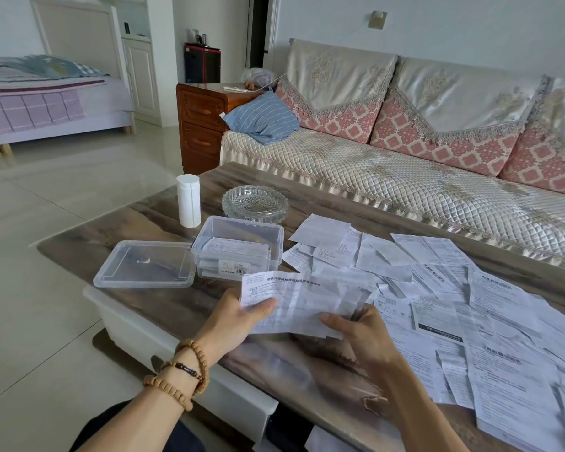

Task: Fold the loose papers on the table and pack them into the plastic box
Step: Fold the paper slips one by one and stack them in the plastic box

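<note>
Head view, hands holding paper, lengthwise left-right

Fingers of the left hand and right hand vanish behind the held sheet — only 2 thumbs show in front. Its print is too small to read. Beyond the right fingertips, loose papers overlap and run off the frame's edge — folded sheets inside the plastic box blur through its wall.

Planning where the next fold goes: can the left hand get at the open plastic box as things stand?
Probably yes. The plastic box stands lidless just beyond the left hand, nothing between them; its lid lies beside it. But both hands grip the paper, so the left must let go first.
</note>
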Demonstrator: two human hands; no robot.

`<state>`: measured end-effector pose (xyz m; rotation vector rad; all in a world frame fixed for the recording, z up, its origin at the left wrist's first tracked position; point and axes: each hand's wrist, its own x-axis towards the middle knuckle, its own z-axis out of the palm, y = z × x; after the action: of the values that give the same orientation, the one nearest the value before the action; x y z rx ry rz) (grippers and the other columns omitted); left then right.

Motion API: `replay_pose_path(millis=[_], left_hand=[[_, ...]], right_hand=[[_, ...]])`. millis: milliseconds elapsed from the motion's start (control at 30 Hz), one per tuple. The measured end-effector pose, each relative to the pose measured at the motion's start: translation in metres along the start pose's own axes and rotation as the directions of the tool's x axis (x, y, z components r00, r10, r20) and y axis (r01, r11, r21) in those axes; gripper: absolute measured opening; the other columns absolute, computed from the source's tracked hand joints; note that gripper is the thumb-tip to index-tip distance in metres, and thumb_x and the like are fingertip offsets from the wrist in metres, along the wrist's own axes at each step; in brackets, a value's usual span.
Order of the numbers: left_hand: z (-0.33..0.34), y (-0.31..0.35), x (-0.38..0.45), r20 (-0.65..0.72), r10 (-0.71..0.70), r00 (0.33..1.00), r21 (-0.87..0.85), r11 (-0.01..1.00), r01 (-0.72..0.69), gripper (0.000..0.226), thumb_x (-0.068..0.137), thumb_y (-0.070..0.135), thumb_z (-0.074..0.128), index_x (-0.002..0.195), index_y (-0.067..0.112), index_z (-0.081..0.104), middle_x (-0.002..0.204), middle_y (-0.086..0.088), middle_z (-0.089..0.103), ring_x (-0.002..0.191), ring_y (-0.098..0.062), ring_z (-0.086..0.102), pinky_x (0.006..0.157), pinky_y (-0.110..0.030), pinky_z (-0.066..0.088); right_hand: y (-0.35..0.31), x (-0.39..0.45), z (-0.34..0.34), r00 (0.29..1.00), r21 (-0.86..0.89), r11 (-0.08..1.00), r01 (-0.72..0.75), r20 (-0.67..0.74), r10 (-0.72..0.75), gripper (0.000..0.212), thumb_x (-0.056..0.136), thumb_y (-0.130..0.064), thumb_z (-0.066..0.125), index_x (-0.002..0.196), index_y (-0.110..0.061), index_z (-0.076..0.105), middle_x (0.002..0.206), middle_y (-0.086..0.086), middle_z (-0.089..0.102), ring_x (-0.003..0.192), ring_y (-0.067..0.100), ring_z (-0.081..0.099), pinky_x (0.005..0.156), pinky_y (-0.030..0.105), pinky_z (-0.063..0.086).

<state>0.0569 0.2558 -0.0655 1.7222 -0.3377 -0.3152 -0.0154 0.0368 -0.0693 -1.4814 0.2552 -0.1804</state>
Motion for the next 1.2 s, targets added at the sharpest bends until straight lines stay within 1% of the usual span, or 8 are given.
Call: replay_pose_path(millis=[233,467,567,633,733,900,1033,1200], left_hand=[[0.000,-0.009,-0.003,-0.038,0.029,0.999,0.041,0.999,-0.028,0.014,0.090,0.030,0.066,0.103,0.033,0.068,0.099,0.016,0.073,0.096,0.001,0.067,0.088,-0.023,0.053],[0.011,-0.004,-0.007,-0.261,-0.019,0.965,0.293,0.951,0.098,0.028,0.098,0.034,0.053,0.101,0.010,0.068,0.093,0.002,0.070,0.078,-0.009,0.065,0.059,-0.024,0.057],[0.017,-0.009,-0.010,-0.354,-0.135,0.925,0.245,0.942,0.231,0.029,0.098,0.029,0.052,0.108,0.005,0.066,0.099,-0.004,0.068,0.081,-0.017,0.064,0.058,-0.020,0.051],[0.021,-0.011,-0.010,-0.392,-0.223,0.893,0.155,0.940,0.303,0.030,0.098,0.027,0.053,0.112,0.003,0.064,0.107,-0.009,0.069,0.083,-0.021,0.064,0.058,-0.021,0.050],[0.036,-0.006,-0.015,-0.417,-0.312,0.854,0.013,0.937,0.349,0.028,0.098,0.023,0.052,0.113,0.003,0.063,0.106,-0.011,0.069,0.082,-0.024,0.065,0.063,-0.027,0.053],[0.042,-0.002,-0.043,-0.327,-0.399,0.857,-0.137,0.917,0.375,0.017,0.097,0.014,0.049,0.100,0.006,0.063,0.071,-0.010,0.067,0.037,-0.013,0.053,0.037,-0.021,0.039],[-0.009,-0.005,-0.057,-0.316,-0.109,0.943,0.151,0.975,0.163,0.042,0.092,0.052,0.053,0.126,0.027,0.050,0.122,0.002,0.059,0.089,-0.009,0.063,0.076,-0.033,0.054],[-0.033,-0.003,-0.069,0.359,0.004,0.933,0.624,0.743,-0.243,0.097,0.058,0.081,0.066,0.143,0.054,0.029,0.149,0.032,0.013,0.142,0.005,0.005,0.117,-0.034,0.013]], right_hand=[[0.009,0.006,0.003,1.000,-0.235,0.972,-0.021,-0.024,0.016,0.017,0.079,0.003,0.074,0.094,-0.005,0.074,0.093,0.012,0.076,0.093,0.030,0.071,0.090,0.047,0.055],[0.001,0.014,0.012,0.987,-0.417,0.902,-0.112,-0.153,0.052,0.033,0.086,-0.011,0.068,0.117,-0.008,0.060,0.102,0.006,0.071,0.095,0.028,0.067,0.079,0.044,0.057],[0.006,-0.008,0.021,0.929,-0.762,0.647,-0.009,-0.246,-0.277,0.042,0.080,-0.009,0.060,0.121,-0.014,0.058,0.112,0.003,0.064,0.103,0.026,0.057,0.082,0.037,0.047],[0.019,-0.033,0.034,0.866,-0.905,0.369,0.210,-0.003,-0.500,0.046,0.067,-0.010,0.060,0.112,-0.015,0.065,0.109,0.003,0.064,0.099,0.028,0.057,0.080,0.042,0.048],[0.038,-0.052,0.056,0.841,-0.953,0.054,0.297,0.235,-0.487,0.050,0.064,-0.027,0.067,0.114,-0.020,0.063,0.106,0.000,0.064,0.094,0.024,0.060,0.073,0.041,0.050],[0.045,-0.054,0.059,0.865,-0.947,0.022,0.321,0.284,-0.415,0.035,0.068,-0.015,0.051,0.096,-0.027,0.067,0.100,-0.007,0.067,0.084,0.021,0.064,0.059,0.033,0.046],[0.038,-0.053,0.024,0.870,-0.872,0.174,0.458,0.400,-0.288,0.047,0.074,-0.010,0.053,0.115,-0.030,0.068,0.126,-0.012,0.064,0.114,0.019,0.060,0.081,0.040,0.050],[0.028,-0.052,-0.001,0.847,-0.816,0.244,0.524,0.471,-0.245,0.052,0.080,-0.023,0.036,0.121,-0.021,0.069,0.127,-0.007,0.065,0.121,0.021,0.060,0.093,0.048,0.052]])
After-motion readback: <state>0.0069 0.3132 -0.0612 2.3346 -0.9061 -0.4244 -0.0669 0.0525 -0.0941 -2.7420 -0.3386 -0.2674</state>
